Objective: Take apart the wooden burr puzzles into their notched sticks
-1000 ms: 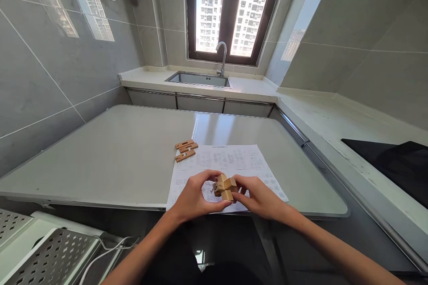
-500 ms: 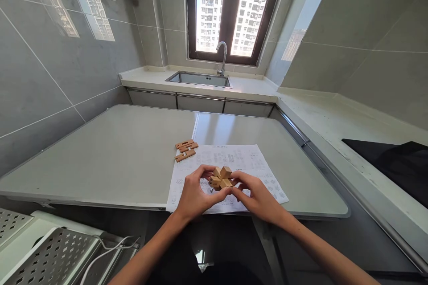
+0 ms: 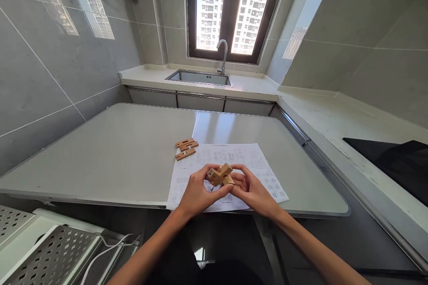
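**Both hands on a half-built wooden puzzle**

Here, the left hand (image 3: 196, 192) and the right hand (image 3: 251, 190) both hold the wooden puzzle cluster (image 3: 220, 174) between them, a little above the printed sheet (image 3: 234, 160). The fingers of each hand close narrowly around the block: the left thumb and fingers press from the left side, and the right fingers curl over it from the right and from behind. The cluster is made of some short bars that cross each other, and it is tilted, with one bar pointing up and to the right.

In my judgement, the step in hand is assembling: the crossed bars are kept together while the hands look for the right position. Three loose wooden pieces (image 3: 185, 148) lie flat on the table (image 3: 133, 151), just beside the upper left corner of the sheet and well apart from the hands.

The next move probably calls for one hand to keep the cluster firm, so the bars do not slide out, before the other hand leaves it.

Farther away are the sink (image 3: 200, 78) and the faucet (image 3: 222, 55) below the window.
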Demonstrator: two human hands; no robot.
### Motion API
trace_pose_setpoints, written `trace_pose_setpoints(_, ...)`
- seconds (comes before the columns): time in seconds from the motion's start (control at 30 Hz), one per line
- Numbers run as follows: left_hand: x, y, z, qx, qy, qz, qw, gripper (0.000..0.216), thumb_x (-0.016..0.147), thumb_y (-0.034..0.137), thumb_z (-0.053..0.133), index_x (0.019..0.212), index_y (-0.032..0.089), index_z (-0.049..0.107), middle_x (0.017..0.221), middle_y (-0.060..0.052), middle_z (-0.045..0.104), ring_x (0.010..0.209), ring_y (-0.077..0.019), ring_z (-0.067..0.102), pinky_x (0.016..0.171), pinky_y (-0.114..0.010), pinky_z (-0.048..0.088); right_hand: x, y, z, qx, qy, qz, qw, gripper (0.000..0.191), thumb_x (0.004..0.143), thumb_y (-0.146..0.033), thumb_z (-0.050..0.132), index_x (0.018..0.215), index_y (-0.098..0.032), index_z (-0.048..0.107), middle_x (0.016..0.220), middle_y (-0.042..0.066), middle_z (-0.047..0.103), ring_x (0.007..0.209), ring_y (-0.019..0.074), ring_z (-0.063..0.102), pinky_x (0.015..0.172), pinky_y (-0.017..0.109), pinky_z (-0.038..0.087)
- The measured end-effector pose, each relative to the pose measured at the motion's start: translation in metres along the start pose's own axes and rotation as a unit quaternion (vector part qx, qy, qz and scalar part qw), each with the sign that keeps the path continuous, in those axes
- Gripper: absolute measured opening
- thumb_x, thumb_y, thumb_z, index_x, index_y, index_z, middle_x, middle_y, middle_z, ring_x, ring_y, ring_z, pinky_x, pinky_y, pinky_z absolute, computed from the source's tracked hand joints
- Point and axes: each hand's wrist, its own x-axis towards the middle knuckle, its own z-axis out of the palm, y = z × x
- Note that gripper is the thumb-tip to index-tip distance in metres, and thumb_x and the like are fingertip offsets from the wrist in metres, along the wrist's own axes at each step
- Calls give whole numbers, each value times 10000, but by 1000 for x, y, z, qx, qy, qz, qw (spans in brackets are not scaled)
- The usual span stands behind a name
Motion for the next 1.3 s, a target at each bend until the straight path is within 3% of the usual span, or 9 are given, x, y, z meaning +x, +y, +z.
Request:
trace_pose_setpoints(0.13,4,-5,-1,-3,-41,-20,999,459,858,529,765,1215,249,691,992,-23,779,812,-195,686,780,-322,564,3,3,-8,35,-50,18,998,721,854,-468,847,1469,-309,506,1346,100,706,1259,278,690,1137,497,495)
trace_pose_setpoints(0.23,7,-10,1,4,-51,-28,998,449,888,591,717,1157,231,721,998,-38,781,805,-207,680,764,-327,558,7,6,-12,60,-58,39,996,745,853,-476,844,1503,-293,530,1373,107,704,1304,297,662,1178,534,451)
trace_pose_setpoints(0.5,9,-24,7,-2,-47,-37,998,467,1015,600,523,900,186,704,878,-55,769,809,-218,698,758,-326,526,13,11,-13,124,-11,67,990,697,856,-432,861,1457,-229,574,1257,107,768,1181,298,737,1197,544,439)
trace_pose_setpoints(0.73,11,-30,8,-54,-20,-45,997,454,1000,592,563,956,165,710,898,-63,737,824,-209,672,732,-307,519,13,11,-12,95,26,69,993,716,792,-388,919,1412,-249,590,1207,90,781,1157,295,749,1170,499,462)
trace_pose_setpoints(0.87,10,-29,4,-90,-25,-48,994,407,974,562,622,944,165,709,879,-55,719,819,-201,659,733,-304,519,14,10,-13,85,16,66,994,717,762,-410,931,1388,-257,616,1166,86,785,1152,301,745,1142,506,484)
trace_pose_setpoints(1.13,13,-27,-3,-163,-7,-87,983,446,970,564,618,1129,157,708,875,-51,725,769,-182,667,731,-298,533,13,15,-25,17,34,74,997,682,784,-435,893,1368,-253,592,1144,80,765,1117,267,736,1090,472,526)
trace_pose_setpoints(1.23,14,-29,-3,-174,12,-118,978,492,973,595,596,1150,146,692,838,-43,713,732,-169,659,725,-290,530,14,24,-30,-102,70,35,992,660,797,-452,861,1356,-255,571,1135,78,751,1081,257,734,1028,448,564)
trace_pose_setpoints(1.3,14,-31,-2,-175,8,-132,976,511,971,620,584,1114,141,689,809,-41,712,707,-163,655,722,-287,528,15,33,-34,-231,98,-19,968,649,803,-425,837,1366,-266,557,1144,72,741,1065,260,720,1005,458,567)
